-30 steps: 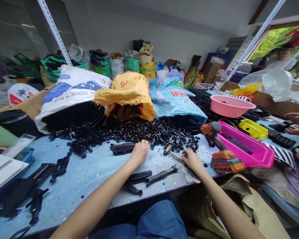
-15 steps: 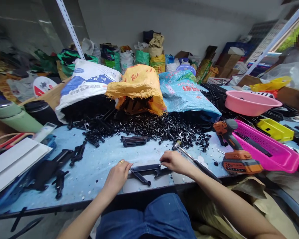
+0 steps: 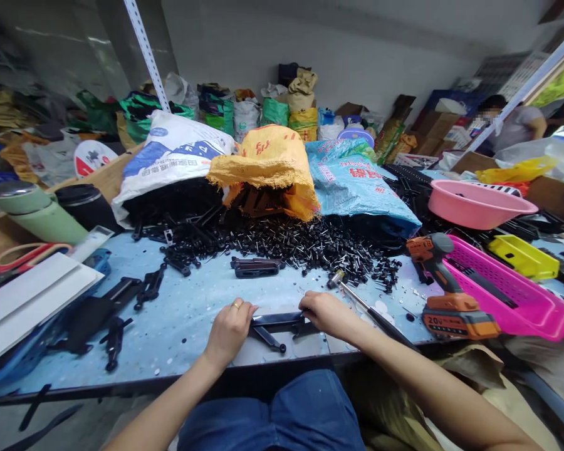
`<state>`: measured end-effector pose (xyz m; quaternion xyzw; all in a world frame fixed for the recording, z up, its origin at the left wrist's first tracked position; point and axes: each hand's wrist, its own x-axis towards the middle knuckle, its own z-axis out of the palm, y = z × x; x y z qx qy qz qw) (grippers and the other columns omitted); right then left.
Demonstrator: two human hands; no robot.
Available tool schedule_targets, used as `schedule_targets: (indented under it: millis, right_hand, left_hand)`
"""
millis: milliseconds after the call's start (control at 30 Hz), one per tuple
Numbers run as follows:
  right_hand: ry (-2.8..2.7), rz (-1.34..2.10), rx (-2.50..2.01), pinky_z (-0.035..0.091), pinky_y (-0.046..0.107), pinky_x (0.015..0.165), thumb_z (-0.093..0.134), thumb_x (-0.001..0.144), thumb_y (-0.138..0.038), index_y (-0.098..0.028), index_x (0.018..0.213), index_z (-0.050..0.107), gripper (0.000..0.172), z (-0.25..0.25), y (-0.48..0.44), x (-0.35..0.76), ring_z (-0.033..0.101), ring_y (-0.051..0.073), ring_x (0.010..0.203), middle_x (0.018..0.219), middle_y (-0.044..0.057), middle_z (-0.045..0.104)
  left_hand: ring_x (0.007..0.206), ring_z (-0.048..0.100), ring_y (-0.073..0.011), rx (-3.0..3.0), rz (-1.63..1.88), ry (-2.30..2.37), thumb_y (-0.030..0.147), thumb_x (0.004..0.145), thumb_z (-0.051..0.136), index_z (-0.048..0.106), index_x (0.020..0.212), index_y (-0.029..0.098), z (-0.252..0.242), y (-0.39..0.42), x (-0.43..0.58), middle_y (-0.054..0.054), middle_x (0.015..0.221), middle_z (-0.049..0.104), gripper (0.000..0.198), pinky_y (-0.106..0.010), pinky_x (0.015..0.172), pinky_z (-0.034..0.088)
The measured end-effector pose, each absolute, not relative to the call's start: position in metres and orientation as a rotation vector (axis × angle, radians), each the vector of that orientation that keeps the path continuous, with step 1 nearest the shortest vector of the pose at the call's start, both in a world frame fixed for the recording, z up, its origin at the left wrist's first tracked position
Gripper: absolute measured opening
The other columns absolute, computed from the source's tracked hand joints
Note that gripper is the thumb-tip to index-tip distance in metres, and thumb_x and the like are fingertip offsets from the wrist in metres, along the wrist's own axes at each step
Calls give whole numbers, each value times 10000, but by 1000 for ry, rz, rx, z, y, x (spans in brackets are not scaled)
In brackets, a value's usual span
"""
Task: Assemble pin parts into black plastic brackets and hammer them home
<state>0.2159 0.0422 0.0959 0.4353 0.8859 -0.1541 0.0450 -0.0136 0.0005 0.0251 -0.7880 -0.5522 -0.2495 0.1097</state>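
Both my hands rest at the near edge of the blue table (image 3: 178, 313). My left hand (image 3: 232, 324), a ring on one finger, is closed on the left end of a black plastic bracket (image 3: 276, 322). My right hand (image 3: 324, 311) is closed over the bracket's right end. A second thin black arm (image 3: 269, 338) sticks out below the bracket. A small hammer (image 3: 357, 299) lies just right of my right hand, its head by a heap of small black pins (image 3: 310, 244).
An orange cordless drill (image 3: 446, 294) lies beside a magenta basket (image 3: 512, 288). A pink basin (image 3: 477, 203) and yellow tray (image 3: 521, 254) sit further right. White, orange and blue sacks (image 3: 263, 163) line the back. Black brackets (image 3: 117, 313) and a green flask (image 3: 37, 213) lie left. A person (image 3: 507, 122) stands far right.
My left hand came back from the pin heap to the table's near edge. My right hand left the hammer and moved left. Both now hold the black bracket.
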Motion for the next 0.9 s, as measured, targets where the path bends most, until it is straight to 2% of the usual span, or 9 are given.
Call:
schedule_targets:
  millis: [200, 367, 467, 533, 567, 633, 733, 800, 900]
  right_hand:
    - [2732, -417, 1295, 390, 238, 667, 539, 835, -147, -159, 884, 637, 111, 88, 39, 217, 613, 180, 810, 902, 71, 647]
    - [2863, -460, 1372, 436, 266, 727, 532, 858, -192, -166, 966, 621, 142, 83, 37, 220, 607, 195, 861, 949, 77, 639]
    - [3087, -499, 1356, 449, 279, 800, 476, 898, -236, -166, 1038, 604, 202, 76, 32, 210, 587, 189, 921, 1017, 92, 624]
    - [3239, -547, 1211, 447, 284, 846, 428, 924, -302, -159, 1126, 572, 287, 68, 28, 197, 569, 189, 974, 1087, 107, 605]
    - [3290, -569, 1105, 443, 292, 869, 410, 930, -341, -159, 1184, 542, 339, 63, 27, 189, 554, 193, 1013, 1144, 116, 582]
    - [3331, -595, 909, 436, 319, 895, 386, 931, -401, -164, 1279, 472, 430, 52, 25, 175, 523, 210, 1071, 1241, 130, 526]
    - [3325, -663, 781, 436, 340, 897, 329, 946, -403, -152, 1309, 447, 457, 36, 27, 163, 519, 212, 1044, 1209, 129, 547]
    - [3350, -752, 763, 424, 333, 915, 272, 960, -392, -138, 1308, 447, 465, 28, 29, 162, 513, 200, 1041, 1182, 122, 566]
    - [3431, -833, 715, 398, 334, 953, 233, 954, -458, -134, 1341, 399, 532, 20, 31, 166, 480, 197, 1116, 1286, 129, 505]
  left_hand:
    - [594, 511, -160, -2401, -595, -1545, 266, 953, 297, 554, 687, 177, 33, -3, -11, -37, 641, 520, 380, -286, 572, 384]
    - [611, 542, -168, -2473, -553, -1551, 278, 953, 282, 546, 697, 170, 29, 2, -13, -47, 654, 532, 383, -287, 583, 413]
    - [702, 599, -197, -2490, -599, -1588, 364, 939, 320, 572, 914, 154, 25, -5, -11, -77, 766, 603, 329, -304, 635, 454]
    - [773, 625, -223, -2400, -631, -1840, 441, 901, 392, 533, 1059, 148, 25, -16, -6, -102, 872, 634, 361, -317, 657, 471]
    - [785, 633, -234, -2345, -599, -2025, 463, 878, 427, 533, 1063, 154, 27, -23, -2, -103, 882, 645, 375, -320, 654, 473]
    - [766, 649, -246, -2258, -415, -2410, 455, 847, 469, 583, 961, 181, 31, -35, 9, -81, 823, 670, 317, -317, 641, 465]
    - [774, 664, -244, -2222, -140, -2732, 360, 852, 442, 650, 810, 205, 37, -44, 33, -77, 769, 699, 263, -299, 659, 441]
    - [812, 666, -237, -2209, -105, -2794, 301, 857, 419, 675, 797, 201, 37, -45, 46, -90, 818, 712, 281, -283, 669, 425]
    - [831, 664, -251, -2181, -93, -2821, 300, 859, 423, 684, 833, 184, 34, -42, 54, -103, 860, 714, 287, -282, 653, 415]
